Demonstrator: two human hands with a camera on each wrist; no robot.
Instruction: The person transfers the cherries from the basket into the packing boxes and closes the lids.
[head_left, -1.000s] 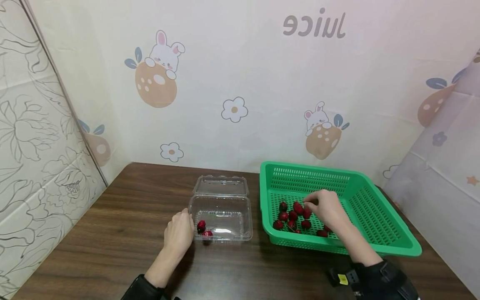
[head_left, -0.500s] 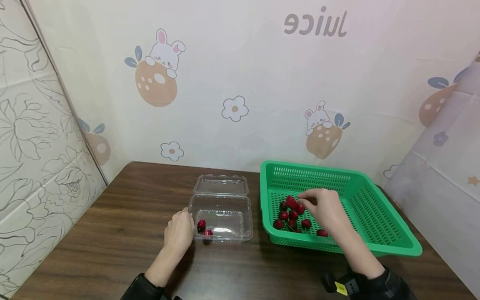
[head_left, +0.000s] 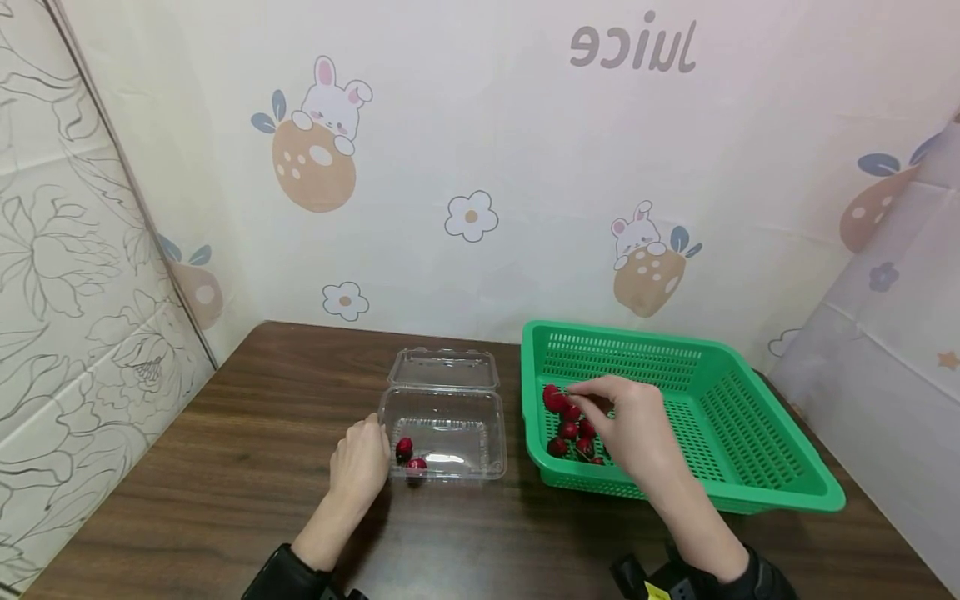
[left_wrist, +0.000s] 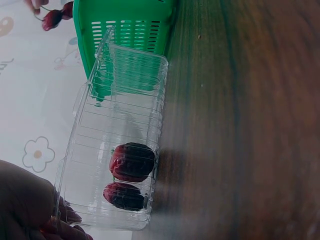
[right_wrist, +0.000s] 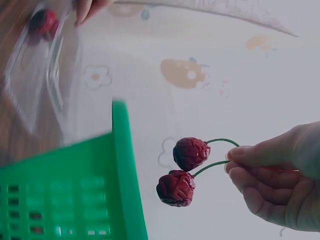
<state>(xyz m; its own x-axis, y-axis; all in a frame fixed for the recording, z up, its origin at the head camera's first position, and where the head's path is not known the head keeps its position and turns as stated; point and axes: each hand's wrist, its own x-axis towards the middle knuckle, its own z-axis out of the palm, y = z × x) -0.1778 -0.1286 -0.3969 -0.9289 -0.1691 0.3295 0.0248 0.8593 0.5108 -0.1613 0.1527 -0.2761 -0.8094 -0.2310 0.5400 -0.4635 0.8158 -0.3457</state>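
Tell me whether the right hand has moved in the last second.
Yes. The right hand, pinching two cherries by their stems, has shifted left toward the basket's left wall, nearer the clear box.

Black sleeves [head_left: 281, 575], bare hands, wrist cam w/ yellow tag [head_left: 660, 590]
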